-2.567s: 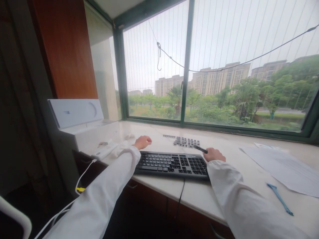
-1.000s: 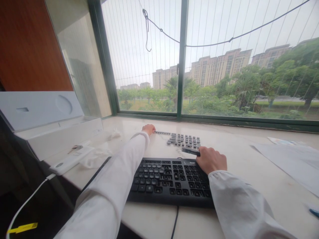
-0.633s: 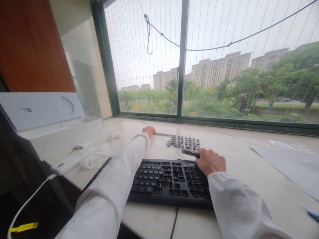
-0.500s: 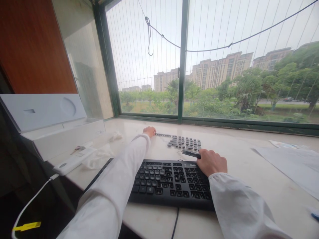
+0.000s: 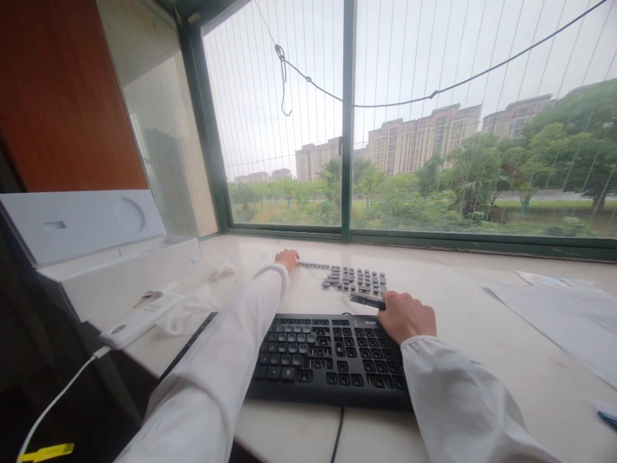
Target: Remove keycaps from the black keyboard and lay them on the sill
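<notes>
A black keyboard [image 5: 332, 392] lies on the white counter in front of me, several of its keycaps off on the right side. My left hand [image 5: 288, 258] reaches past it to the left end of a thin row of loose keycaps [image 5: 313, 265]; its fingers are bent together, and what is in them is hidden. More loose keycaps [image 5: 359, 278] are set out in rows beyond the keyboard. My right hand [image 5: 409, 315] rests by the keyboard's top right corner, closed around a slim dark tool [image 5: 366, 300] that points left. My left sleeve covers part of the keyboard.
An open white box [image 5: 120, 270] stands at the left, beside a white power strip [image 5: 142, 318] with a cable and crumpled clear plastic [image 5: 187, 312]. Paper sheets [image 5: 554, 315] lie on the right, a blue object [image 5: 606, 417] at the right edge. The window [image 5: 347, 128] closes off the back.
The view has shifted slightly. Both hands stay in nearly the same places, the right still holding the slim dark tool and the left still at the end of the keycap row.
</notes>
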Motion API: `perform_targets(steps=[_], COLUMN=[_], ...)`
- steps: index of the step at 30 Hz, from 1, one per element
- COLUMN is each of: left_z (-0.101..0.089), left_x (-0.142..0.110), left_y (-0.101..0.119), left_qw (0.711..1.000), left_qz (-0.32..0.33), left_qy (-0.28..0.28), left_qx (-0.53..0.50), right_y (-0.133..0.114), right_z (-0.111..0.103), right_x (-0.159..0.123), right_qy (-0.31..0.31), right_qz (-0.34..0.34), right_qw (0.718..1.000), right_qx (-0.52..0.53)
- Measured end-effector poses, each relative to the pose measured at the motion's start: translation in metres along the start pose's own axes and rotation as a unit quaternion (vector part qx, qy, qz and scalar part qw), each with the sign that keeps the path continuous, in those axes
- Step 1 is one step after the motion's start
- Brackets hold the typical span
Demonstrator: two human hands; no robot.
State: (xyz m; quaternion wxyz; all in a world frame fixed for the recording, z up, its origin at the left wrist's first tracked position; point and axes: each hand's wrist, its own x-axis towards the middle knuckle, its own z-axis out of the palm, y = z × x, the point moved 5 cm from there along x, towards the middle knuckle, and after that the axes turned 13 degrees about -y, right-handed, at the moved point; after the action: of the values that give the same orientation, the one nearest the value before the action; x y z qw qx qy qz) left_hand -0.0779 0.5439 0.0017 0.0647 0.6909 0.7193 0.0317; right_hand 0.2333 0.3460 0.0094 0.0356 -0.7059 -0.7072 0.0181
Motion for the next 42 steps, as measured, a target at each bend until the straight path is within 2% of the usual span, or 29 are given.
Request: perform_targets(steps=[7, 13, 19, 23, 26, 30, 32, 34, 36, 39, 42], left_z=[-0.004, -0.024, -0.049, -0.06, -0.063, -0.054, -0.041, -0.024, -0.011, -0.004, -0.001], left_x=[-0.008, -0.032, -0.087, -0.133, -0.172, -0.229, -0.253, -0.27, -0.28, -0.287, -0.286], left_y=[-0.004, -0.025, -0.038, -0.044, -0.058, -0.092, -0.108, -0.119, -0.126, -0.128, -0.125], left_qw=[1.0, 1.0, 1.0, 0.999, 0.994, 0.983, 0.972, 0.96, 0.947, 0.926, 0.934], left_qz=[-0.003, -0.026, -0.018, -0.009, 0.008, -0.003, 0.019, 0.054, 0.096, 0.136, 0.131], left_qy=[-0.007, 0.002, 0.016, 0.02, 0.032, 0.11, 0.141, 0.146, 0.151, 0.168, 0.133], left_qx=[0.005, 0.004, -0.01, -0.05, -0.099, -0.148, -0.185, -0.231, -0.268, -0.311, -0.303], right_y=[-0.001, 0.0, -0.002, -0.005, -0.008, -0.017, -0.024, -0.03, -0.036, -0.051, -0.072], right_z=[-0.001, -0.002, -0.007, -0.012, -0.017, -0.025, -0.029, -0.031, -0.033, -0.036, -0.041], right_x=[0.0, -0.001, -0.005, -0.01, -0.017, -0.03, -0.035, -0.037, -0.036, -0.036, -0.043], right_qy=[-0.003, 0.002, 0.004, 0.003, 0.001, 0.013, 0.032, 0.058, 0.079, 0.11, 0.129], right_qz=[-0.002, -0.004, -0.002, -0.004, -0.009, -0.03, -0.041, -0.047, -0.066, -0.129, -0.164], right_qw=[1.0, 1.0, 1.0, 1.0, 0.999, 0.998, 0.997, 0.994, 0.986, 0.962, 0.926], right_qx=[-0.008, -0.008, 0.007, 0.023, 0.033, 0.044, 0.057, 0.085, 0.128, 0.213, 0.315])
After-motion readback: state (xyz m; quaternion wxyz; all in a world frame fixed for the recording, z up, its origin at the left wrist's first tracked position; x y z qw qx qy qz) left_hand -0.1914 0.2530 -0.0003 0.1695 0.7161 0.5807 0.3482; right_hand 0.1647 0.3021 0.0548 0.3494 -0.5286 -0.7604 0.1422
